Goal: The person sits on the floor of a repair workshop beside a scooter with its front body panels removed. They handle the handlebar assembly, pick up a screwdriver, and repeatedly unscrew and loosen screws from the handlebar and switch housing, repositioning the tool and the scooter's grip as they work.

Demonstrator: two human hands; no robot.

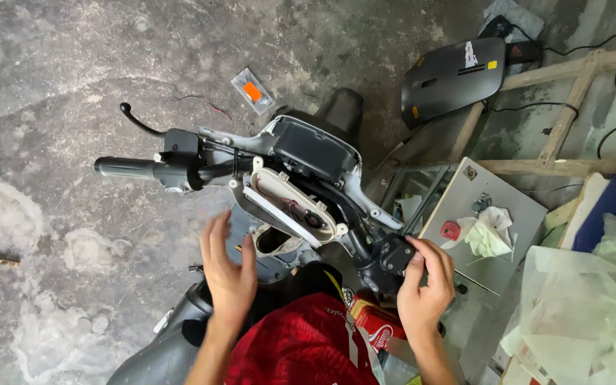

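A scooter's stripped handlebar assembly (286,171) lies across the middle of the view, its cover off and a white inner housing (283,199) with wiring showing. The left grip (124,167) and brake lever (137,120) stick out to the left. My right hand (425,281) is wrapped around the black switch block (386,260) at the handlebar's right end. My left hand (227,271) hovers with fingers spread just below the white housing, touching nothing that I can see.
A black body panel (454,78) leans on a wooden frame (572,107) at the upper right. A grey metal box (493,228) carries a crumpled cloth and small parts. A small orange packet (252,91) lies on the concrete floor. Plastic sheeting fills the right edge.
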